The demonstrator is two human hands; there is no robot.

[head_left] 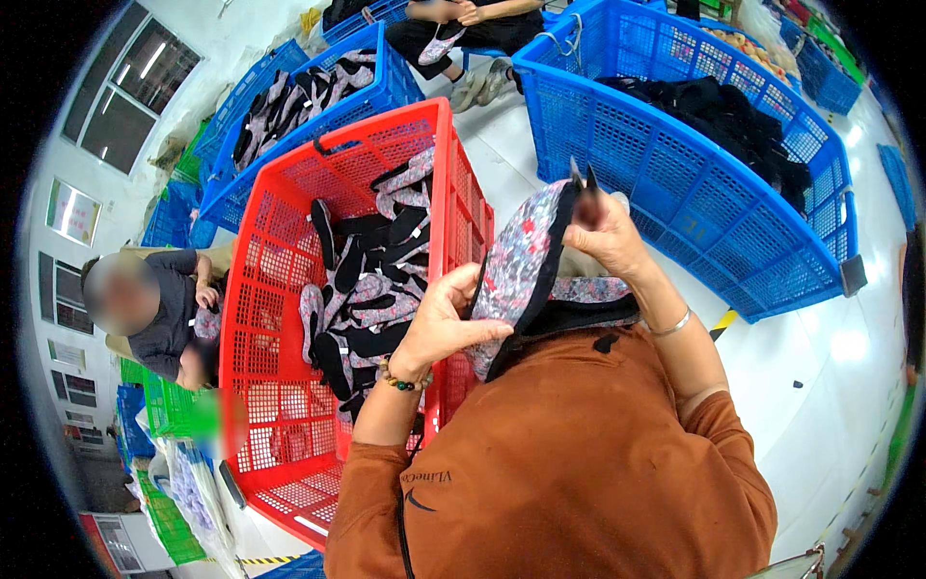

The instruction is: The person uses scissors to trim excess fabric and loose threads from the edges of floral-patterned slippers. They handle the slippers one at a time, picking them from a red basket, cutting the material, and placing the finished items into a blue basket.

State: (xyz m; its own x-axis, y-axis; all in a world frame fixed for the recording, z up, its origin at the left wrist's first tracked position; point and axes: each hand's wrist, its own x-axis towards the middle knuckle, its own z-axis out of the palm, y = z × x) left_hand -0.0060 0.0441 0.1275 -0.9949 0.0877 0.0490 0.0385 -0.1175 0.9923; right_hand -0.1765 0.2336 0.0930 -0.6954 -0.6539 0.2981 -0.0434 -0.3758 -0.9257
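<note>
Brown shirt (579, 454), slipper (521, 256) between crate edges (443, 193)

Black-trimmed, red-flecked grey slipper (526, 253), red crate (467, 198), blue crate (666, 193)

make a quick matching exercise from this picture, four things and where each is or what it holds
Things:
1. patterned slipper
2. red crate
3. large blue crate on the right
4. metal bangle

Places and contents:
a. holding a black heap
b. around the wrist of the right hand
c. gripped by the left hand
d. holding a jumble of slippers

Right pairs: 1-c, 2-d, 3-a, 4-b
</note>
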